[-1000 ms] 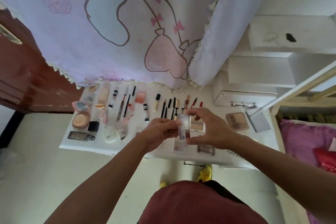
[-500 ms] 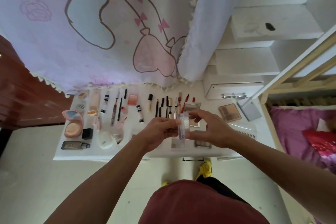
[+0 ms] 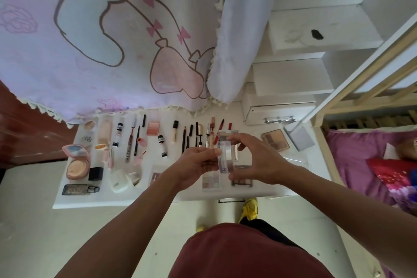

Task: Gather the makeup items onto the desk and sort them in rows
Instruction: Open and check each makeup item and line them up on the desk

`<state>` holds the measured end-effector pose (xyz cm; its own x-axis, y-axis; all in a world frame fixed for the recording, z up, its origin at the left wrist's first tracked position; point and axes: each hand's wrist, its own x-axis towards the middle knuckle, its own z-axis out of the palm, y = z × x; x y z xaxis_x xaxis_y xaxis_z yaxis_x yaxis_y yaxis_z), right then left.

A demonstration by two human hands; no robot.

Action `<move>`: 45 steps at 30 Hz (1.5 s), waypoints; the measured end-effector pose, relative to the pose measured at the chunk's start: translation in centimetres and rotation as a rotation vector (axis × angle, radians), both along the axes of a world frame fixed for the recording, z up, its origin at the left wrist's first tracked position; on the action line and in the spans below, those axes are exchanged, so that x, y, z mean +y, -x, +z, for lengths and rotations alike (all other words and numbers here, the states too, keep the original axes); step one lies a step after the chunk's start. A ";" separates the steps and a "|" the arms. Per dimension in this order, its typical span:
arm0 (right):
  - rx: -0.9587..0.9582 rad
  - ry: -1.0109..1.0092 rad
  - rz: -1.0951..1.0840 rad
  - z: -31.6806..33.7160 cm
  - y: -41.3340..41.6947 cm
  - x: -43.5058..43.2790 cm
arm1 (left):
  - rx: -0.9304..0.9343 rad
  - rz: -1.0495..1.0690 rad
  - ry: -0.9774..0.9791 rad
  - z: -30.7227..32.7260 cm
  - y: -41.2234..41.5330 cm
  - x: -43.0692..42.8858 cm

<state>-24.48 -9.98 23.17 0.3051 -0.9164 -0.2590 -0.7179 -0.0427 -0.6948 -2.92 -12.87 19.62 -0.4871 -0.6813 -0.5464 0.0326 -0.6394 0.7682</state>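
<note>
Most of the sorting looks done. The white desk [image 3: 94,200] carries a back row of slim tubes, pencils and brushes, with a pink blush palette [image 3: 154,128] among them. A nearer row of compacts and palettes runs from the pink cushion compact [image 3: 76,160] at the left end to the tan eyeshadow palette [image 3: 275,142] at the right. 1 item is off the desk (a clear case [image 3: 223,157], held on edge above the near row). The left hand [image 3: 196,166] pinches its left side, and the right hand [image 3: 259,162] curls round its right side. What seems left is setting this case into the near row; whether more items lie elsewhere cannot be told.
</note>
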 end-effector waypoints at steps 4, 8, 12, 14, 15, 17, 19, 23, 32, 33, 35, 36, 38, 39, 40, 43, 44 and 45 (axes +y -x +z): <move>-0.045 -0.045 -0.020 -0.5 1.1 -0.1 | 0.004 -0.014 -0.007 0.1 1.0 -0.3; 0.003 -0.016 -0.004 -0.4 2.1 -0.6 | -0.021 -0.004 -0.026 -0.3 2.1 -0.4; -0.009 -0.027 0.025 -0.6 3.4 -1.1 | -0.018 0.013 -0.042 -0.5 3.2 -0.8; -0.050 -0.067 0.003 -0.7 4.1 -1.3 | -0.014 0.013 -0.047 -0.5 4.0 -1.1; -0.054 -0.076 -0.005 -0.8 4.3 -1.5 | -0.012 0.010 -0.046 -0.5 4.3 -1.2; -0.034 -0.072 0.001 -0.9 5.0 -1.8 | -0.017 0.012 -0.048 -0.5 5.0 -1.3; 0.008 -0.049 0.028 -0.9 5.4 -2.1 | -0.013 0.021 -0.054 -0.5 5.5 -1.4; 0.006 -0.046 0.061 -1.0 6.5 -2.6 | 0.005 0.043 -0.065 -0.5 6.6 -1.6; 0.050 0.004 0.109 -1.7 8.7 -4.5 | 0.014 0.071 -0.074 -0.8 8.5 -2.6; 0.030 -0.012 0.100 -1.7 8.9 -4.6 | 0.020 0.075 -0.073 -0.8 8.7 -2.7; -0.012 -0.032 0.077 -1.9 9.2 -4.9 | 0.025 0.073 -0.063 -0.8 9.0 -2.9; -0.021 -0.026 0.076 -2.0 9.4 -4.9 | 0.018 0.072 -0.060 -0.8 9.1 -3.0; -0.011 0.001 0.089 -2.1 9.7 -5.1 | 0.005 0.073 -0.059 -1.0 9.3 -3.0; -0.001 0.017 0.095 -2.1 9.8 -5.1 | 0.003 0.076 -0.061 -1.1 9.4 -3.0; 0.005 0.034 0.098 -2.1 10.0 -5.2 | 0.002 0.080 -0.065 -1.1 9.5 -3.0; -0.018 0.077 0.101 -2.0 10.6 -5.2 | 0.010 0.112 -0.093 -1.3 9.8 -3.1; -0.033 0.083 0.097 -2.1 10.9 -5.2 | 0.014 0.125 -0.106 -1.4 9.9 -3.1; -0.053 0.086 0.090 -2.2 11.1 -5.1 | 0.021 0.138 -0.118 -1.4 9.9 -3.2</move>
